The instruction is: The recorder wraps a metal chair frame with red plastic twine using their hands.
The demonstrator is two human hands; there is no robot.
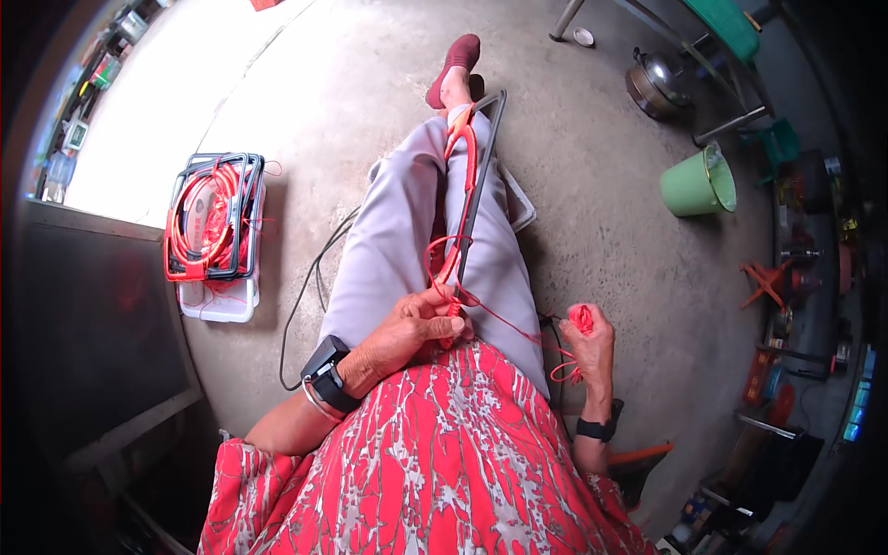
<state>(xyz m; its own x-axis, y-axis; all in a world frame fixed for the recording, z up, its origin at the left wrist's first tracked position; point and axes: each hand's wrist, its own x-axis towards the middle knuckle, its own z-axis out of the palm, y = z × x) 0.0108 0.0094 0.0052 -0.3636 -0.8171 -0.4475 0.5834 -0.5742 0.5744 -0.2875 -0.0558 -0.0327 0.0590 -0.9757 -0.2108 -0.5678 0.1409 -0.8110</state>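
My left hand [416, 326] is closed round the near end of a dark metal frame [474, 199], just in front of my body. Red cord is wound tightly on the frame by my thumb. The frame lies lengthwise over my lap and legs, with a flat red band [470, 153] along its far part. From the wrapped end a thin red cord [509, 321] runs to the right. My right hand [592, 350], raised to the right of my thigh, is closed on a small bundle of red cord [581, 319], with loose loops hanging below it.
To the left on the concrete floor, a white tray [222, 307] carries stacked dark frames [254, 190] with red bands. A black cable [294, 324] runs beside my leg. On the right stand a green bucket [696, 185], a lidded metal pot [659, 85] and cluttered shelves [819, 277].
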